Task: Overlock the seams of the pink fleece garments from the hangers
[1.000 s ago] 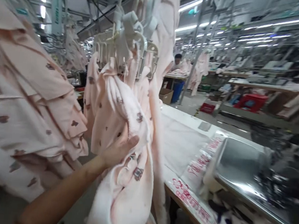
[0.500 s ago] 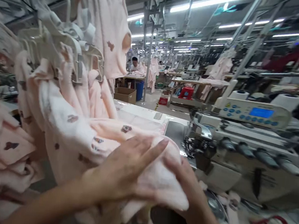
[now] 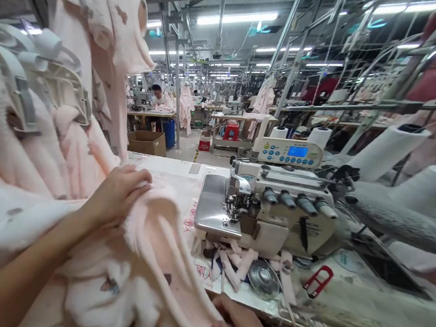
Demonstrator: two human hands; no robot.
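Observation:
A pale pink fleece garment piece (image 3: 178, 252) with small dark printed figures stretches between my two hands, its opening facing up. My left hand (image 3: 118, 195) is closed on the garment's upper edge, left of the sewing machine. Low in front, my right hand (image 3: 244, 325) pinches the lower end of the same edge between thumb and fingers. The overlock sewing machine (image 3: 276, 200) stands to the right with its metal plate (image 3: 217, 209) bare of fabric. More fleece bunches below my left forearm.
Pink garments (image 3: 64, 154) hang from clip hangers (image 3: 63, 87) at the left. Fabric scraps (image 3: 234, 268), a round metal dish (image 3: 264, 279) and red-handled thread snips (image 3: 319, 281) lie before the machine. Thread cones (image 3: 391, 149) stand right. Farther back, a person (image 3: 157, 96) sits near a cardboard box (image 3: 146, 142).
The view has swung right. My hands have moved apart, left hand to the left and right hand down, spreading the garment edge that was bunched between them beside the machine.

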